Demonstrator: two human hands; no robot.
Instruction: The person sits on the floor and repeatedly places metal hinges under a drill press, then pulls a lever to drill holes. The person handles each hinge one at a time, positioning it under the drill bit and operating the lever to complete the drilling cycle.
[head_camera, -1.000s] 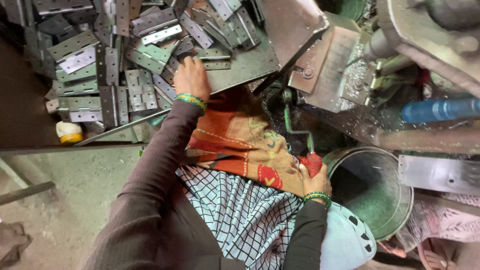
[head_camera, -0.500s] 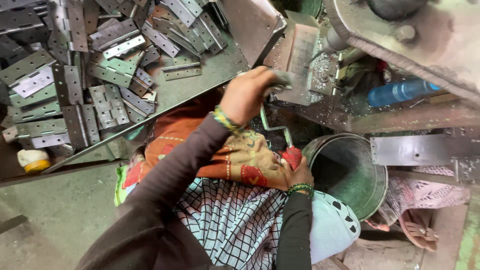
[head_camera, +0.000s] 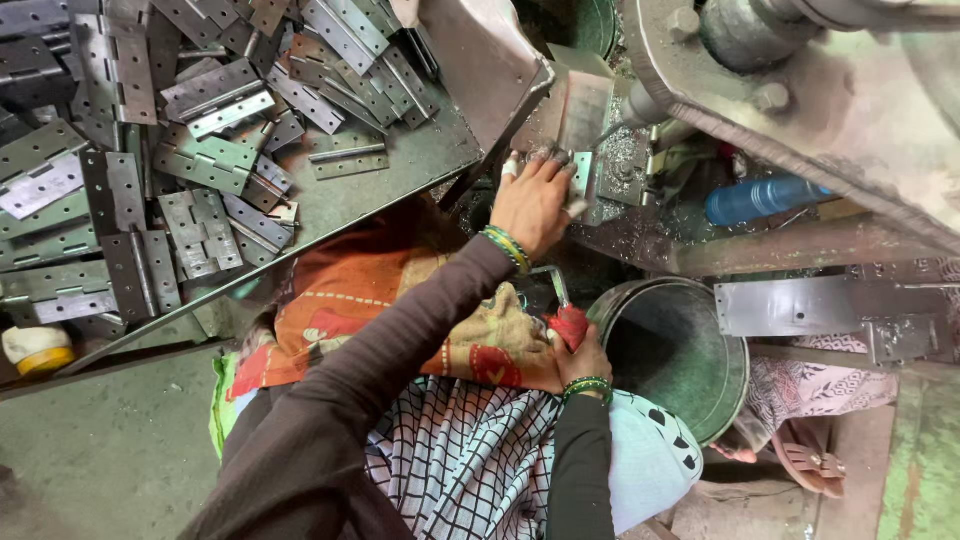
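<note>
Left hand now farther from bucket

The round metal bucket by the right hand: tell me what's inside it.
The bucket shows only a dark greenish inner wall; no contents are visible. Its near part is covered by the right hand and white cloth.

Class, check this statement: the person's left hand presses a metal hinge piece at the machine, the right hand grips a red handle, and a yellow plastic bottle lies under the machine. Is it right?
Not quite. The head view shows the bottle is blue, not yellow. The left hand does press a metal hinge piece at the machine, and the right hand grips the red handle.
</note>
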